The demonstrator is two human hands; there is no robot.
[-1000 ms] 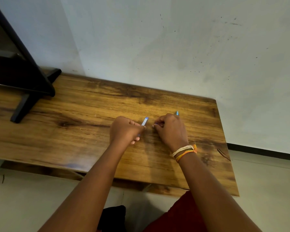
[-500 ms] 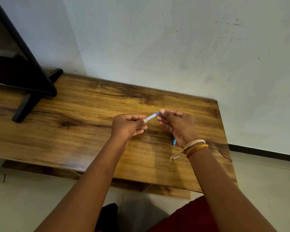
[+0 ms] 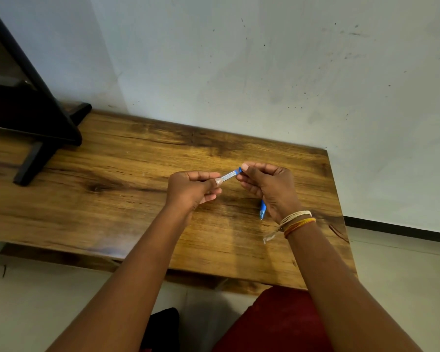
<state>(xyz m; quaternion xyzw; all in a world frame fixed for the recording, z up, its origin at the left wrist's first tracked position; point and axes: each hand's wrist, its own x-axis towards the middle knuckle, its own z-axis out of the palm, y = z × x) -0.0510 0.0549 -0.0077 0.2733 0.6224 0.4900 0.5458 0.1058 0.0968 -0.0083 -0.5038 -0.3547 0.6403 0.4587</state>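
Observation:
My left hand [image 3: 192, 190] grips one end of a slim pen barrel [image 3: 228, 176], silver-white with a blue far end, held just above the wooden table [image 3: 107, 204]. My right hand [image 3: 271, 186] pinches that blue end between thumb and forefinger. A second blue pen part [image 3: 263, 211] sticks out below my right palm, tucked in the curled fingers. Thread bands circle my right wrist.
A black stand [image 3: 33, 138] with a slanted post sits on the table's far left. A pale wall runs right behind the table. The table's right edge lies close to my right hand. A red-clothed lap [image 3: 272, 323] shows below the front edge.
Both hands have lifted off the tabletop and turned palms inward. The right hand has come to the blue end of the barrel, and its other blue part now points down.

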